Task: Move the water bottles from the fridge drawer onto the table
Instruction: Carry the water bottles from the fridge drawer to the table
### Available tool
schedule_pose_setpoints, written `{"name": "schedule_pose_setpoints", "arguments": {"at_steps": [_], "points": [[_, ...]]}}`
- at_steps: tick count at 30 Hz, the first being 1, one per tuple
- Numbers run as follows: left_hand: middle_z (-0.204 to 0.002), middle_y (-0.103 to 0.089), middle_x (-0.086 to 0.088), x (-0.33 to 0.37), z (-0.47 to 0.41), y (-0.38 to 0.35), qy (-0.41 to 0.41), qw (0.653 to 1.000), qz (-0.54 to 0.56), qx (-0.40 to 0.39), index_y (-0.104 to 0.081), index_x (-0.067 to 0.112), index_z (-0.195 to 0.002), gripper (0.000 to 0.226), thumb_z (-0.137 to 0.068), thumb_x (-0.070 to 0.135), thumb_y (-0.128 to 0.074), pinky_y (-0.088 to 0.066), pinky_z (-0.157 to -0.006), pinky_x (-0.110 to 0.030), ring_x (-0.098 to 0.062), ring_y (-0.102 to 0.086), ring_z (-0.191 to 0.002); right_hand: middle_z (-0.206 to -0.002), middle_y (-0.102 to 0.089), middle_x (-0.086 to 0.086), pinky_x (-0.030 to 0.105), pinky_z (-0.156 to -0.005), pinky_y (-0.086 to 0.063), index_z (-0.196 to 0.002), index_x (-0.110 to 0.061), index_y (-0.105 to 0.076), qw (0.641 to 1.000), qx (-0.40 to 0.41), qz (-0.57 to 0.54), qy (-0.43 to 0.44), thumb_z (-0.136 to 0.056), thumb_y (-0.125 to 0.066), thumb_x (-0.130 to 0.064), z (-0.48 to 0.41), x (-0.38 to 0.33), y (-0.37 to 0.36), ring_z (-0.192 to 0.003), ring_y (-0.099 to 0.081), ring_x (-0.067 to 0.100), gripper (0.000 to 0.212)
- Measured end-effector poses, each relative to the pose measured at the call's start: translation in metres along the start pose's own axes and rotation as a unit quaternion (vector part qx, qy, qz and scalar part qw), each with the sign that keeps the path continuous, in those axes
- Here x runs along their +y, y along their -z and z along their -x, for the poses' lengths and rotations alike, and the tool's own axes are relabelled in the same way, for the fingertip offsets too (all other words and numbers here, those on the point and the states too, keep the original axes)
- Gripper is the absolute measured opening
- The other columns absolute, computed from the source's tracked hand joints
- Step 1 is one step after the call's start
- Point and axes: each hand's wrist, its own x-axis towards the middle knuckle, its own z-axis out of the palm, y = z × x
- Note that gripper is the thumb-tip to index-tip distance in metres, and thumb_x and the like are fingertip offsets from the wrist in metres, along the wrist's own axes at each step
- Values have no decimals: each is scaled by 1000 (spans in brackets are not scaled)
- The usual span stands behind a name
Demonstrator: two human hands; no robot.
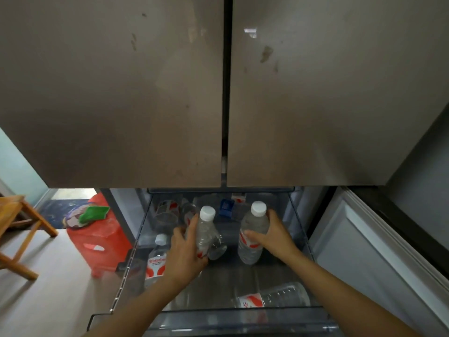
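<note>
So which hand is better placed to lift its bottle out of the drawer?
Probably right: the right hand grips an upright bottle standing clear; the left hand holds a tilted bottle crowded by others.

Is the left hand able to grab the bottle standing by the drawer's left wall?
Probably not now: the left hand grips a second bottle. The standing bottle sits right beside it, uncovered.

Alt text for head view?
The left hand grips a tilted water bottle, the right hand an upright water bottle, in the open fridge drawer. A standing bottle and a lying bottle sit inside, below closed fridge doors.
</note>
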Motion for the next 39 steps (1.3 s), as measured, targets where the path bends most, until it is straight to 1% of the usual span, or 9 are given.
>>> {"name": "schedule_pose_setpoints", "arguments": {"at_steps": [3, 9, 16, 22, 25, 31, 34, 36, 39], "points": [[-134, -27, -13, 0, 5, -2, -14, 999, -32, -5, 0, 36, -143, 99, -75, 27, -72, -42, -98, -38, -30, -41, -122, -139, -44, 4, 44, -104, -40, -140, -20, -34, 997, 47, -14, 55, -77, -71, -33, 5, -19, 7, -127, -43, 23, 75], [-154, 3, -14, -11, 8, 8, -65, 997, -41, 13, 21, 45, -129, 112, -72, 32, -75, -44, -101, -42, -34, -35, -132, -130, -52, 8, 36, -90, -44, -139, -24, -34, 909, 26, 389, 146, -90, -49, -41, 9, -51, 19, -116, -48, 29, 54], [-153, 18, -19, -32, 6, 31, -77, 994, -80, 9, 37, 49, -114, 119, -73, 34, -74, -54, -76, -36, -33, -59, -105, -123, -59, 3, 32, -81, -47, -135, -27, -41, 882, 53, 439, 163, -89, -47, -42, 11, -65, 12, -108, -57, 26, 48], [-151, -19, -17, -19, 19, 42, -107, 989, -92, 40, -4, 43, -128, 99, -62, 49, -77, -56, -65, -44, -38, -59, -106, -126, -57, 6, 32, -79, -45, -137, -23, -41, 895, 67, 398, 192, -90, -49, -33, 25, -73, -18, -106, -58, 30, 49], [-127, -49, -24, -10, 20, 51, -156, 979, -47, 119, -37, 22, -105, 67, -59, 38, -83, -55, -55, -36, -38, -64, -91, -128, -56, 7, 32, -79, -43, -137, -23, -40, 886, 77, 420, 180, -90, -46, -33, 24, -79, -33, -108, -56, 30, 48], [-90, -56, -1, -1, 8, 57, -87, 990, 92, 55, -35, 34, -84, 32, -81, 24, -66, -48, -66, -33, -20, -57, -78, -129, -54, 6, 31, -77, -42, -135, -23, -39, 878, 84, 450, 139, -92, -43, -34, 25, -84, -39, -109, -55, 29, 45], [-95, -60, -5, -4, 4, 59, -124, 987, -21, 99, -50, 17, -116, 47, -76, 31, -70, -52, -62, -33, -25, -62, -79, -120, -58, 8, 30, -71, -40, -127, -17, -46, 871, 66, 477, 97, -93, -44, -33, 22, -85, -18, -103, -59, 28, 38], [-83, -66, -3, -8, 1, 62, -200, 962, -136, 125, -53, 17, -110, 46, -74, 43, -63, -48, -45, -27, -22, -64, -67, -112, -62, 9, 30, -67, -39, -115, -12, -54, 867, 35, 493, 63, -94, -43, -32, 18, -81, -3, -99, -60, 27, 31], [-105, -59, -3, 0, 0, 73, -169, 962, -213, 31, -48, 19, -112, 40, -86, 50, -48, -48, -60, -29, -23, -63, -84, -112, -61, 10, 31, -68, -41, -112, -10, -56, 861, 25, 507, 41, -96, -39, -34, 19, -68, 16, -97, -60, 27, 34]]}}
